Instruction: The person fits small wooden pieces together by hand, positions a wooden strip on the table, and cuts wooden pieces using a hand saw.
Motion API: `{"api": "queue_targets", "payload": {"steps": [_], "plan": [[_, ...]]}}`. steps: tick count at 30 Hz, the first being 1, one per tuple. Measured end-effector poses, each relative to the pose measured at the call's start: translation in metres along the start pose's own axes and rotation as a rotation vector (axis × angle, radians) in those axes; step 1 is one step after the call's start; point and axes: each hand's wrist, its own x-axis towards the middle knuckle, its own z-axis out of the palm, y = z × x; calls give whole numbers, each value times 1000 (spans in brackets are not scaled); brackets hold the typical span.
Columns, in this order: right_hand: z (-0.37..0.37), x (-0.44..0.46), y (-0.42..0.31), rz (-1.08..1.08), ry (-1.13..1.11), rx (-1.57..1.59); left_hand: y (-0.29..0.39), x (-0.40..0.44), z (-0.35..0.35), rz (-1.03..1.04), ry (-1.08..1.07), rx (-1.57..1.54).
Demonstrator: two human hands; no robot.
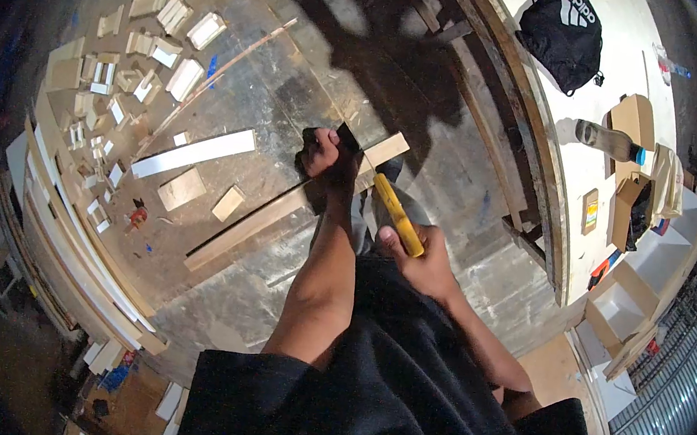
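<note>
My right hand (422, 258) is closed around the yellow handle of a handsaw (397, 214). The saw's dark blade slants up and left across a long, narrow wooden board (247, 229), close to the board's right end. At the board's far edge, just left of the blade, my left hand (321, 152) is curled closed on the board; shadow hides part of its fingers. My left wrist and forearm cover the middle of the board. Beneath the saw, a shoe and trouser leg partly show.
Left on the floor lie a white strip (195, 154), small wooden blocks (182, 190) and several small box-like pieces (184, 80). Long planks (83, 230) are stacked at far left. The table (553, 137) at right bears a black bag (560, 38) and a bottle (607, 142).
</note>
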Motion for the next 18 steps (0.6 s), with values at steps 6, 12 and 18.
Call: {"api": "queue_targets", "payload": {"steps": [6, 12, 18], "plan": [[6, 13, 4, -100, 76, -84, 11, 6, -25, -77, -182, -83], [3, 14, -15, 1, 68, -74, 4, 4, -12, -1, -45, -88], [13, -15, 15, -78, 66, -76, -6, -9, 8, -101, -50, 87]]}}
